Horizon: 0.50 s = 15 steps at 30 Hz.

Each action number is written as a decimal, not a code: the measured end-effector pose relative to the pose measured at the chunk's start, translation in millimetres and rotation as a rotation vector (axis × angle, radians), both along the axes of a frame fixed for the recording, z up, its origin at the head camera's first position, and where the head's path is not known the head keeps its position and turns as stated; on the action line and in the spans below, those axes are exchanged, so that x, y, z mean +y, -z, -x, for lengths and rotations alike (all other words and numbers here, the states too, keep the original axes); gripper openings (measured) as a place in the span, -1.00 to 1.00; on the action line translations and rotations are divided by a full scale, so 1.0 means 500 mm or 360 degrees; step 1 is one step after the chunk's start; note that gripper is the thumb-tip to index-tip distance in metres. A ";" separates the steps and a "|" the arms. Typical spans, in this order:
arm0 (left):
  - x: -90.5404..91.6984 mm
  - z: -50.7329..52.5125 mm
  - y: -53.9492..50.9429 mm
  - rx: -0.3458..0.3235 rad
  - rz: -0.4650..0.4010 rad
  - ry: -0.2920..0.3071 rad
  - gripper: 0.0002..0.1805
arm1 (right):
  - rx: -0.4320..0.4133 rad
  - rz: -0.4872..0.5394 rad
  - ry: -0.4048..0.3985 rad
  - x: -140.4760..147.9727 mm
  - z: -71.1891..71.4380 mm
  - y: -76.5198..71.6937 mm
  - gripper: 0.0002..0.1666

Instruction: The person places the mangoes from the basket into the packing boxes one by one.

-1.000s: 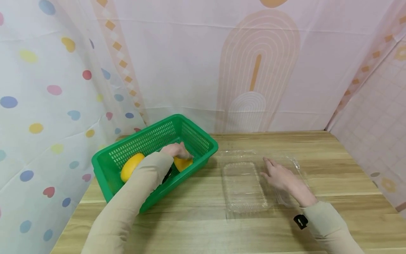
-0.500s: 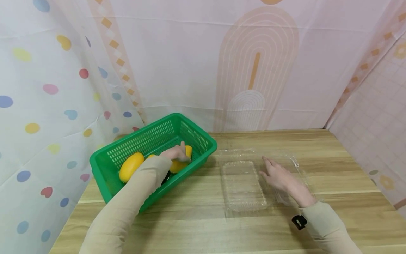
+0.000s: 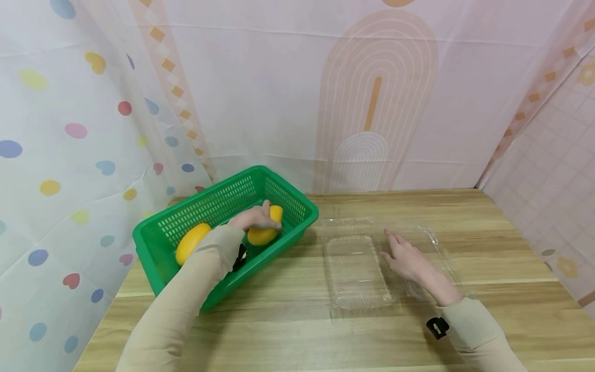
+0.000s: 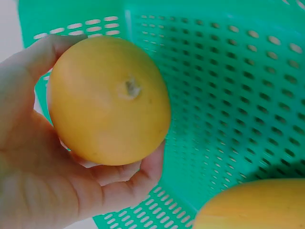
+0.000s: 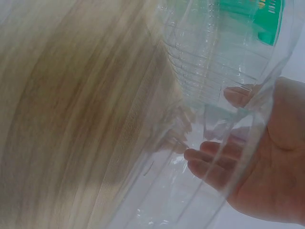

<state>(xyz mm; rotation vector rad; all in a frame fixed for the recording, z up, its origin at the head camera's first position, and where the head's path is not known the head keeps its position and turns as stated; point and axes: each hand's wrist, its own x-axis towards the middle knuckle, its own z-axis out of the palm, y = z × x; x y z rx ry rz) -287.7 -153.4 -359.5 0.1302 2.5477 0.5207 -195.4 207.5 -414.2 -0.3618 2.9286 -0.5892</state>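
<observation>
Clasping a smooth, grey-scarred yellow fruit (image 4: pixel 109 105), the left grip (image 3: pixel 256 217) curls — the right grip (image 3: pixel 409 262) is relaxed.

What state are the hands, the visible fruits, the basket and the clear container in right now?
Left hand, gripping
Held fruit, gripped, visible skin uncut
Green basket, upright
Other visible fruit, in basket, partly hidden
Clear container, open
Right hand, fingers extended at container

Spotted cloth (image 3: pixel 83 181) (visibly creased) hangs beside the wooden table (image 3: pixel 288 336).
</observation>
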 end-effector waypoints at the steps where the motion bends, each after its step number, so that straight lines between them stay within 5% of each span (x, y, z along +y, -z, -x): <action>1: 0.001 0.000 -0.004 0.0011 -0.0022 -0.0002 -0.05 | 0.0001 0.0001 0.0000 0.000 0.000 0.000 -0.23; 15: 0.047 -0.007 -0.087 0.0271 -0.0202 0.0072 -0.13 | -0.0009 0.0009 -0.0003 -0.002 0.000 0.000 -0.22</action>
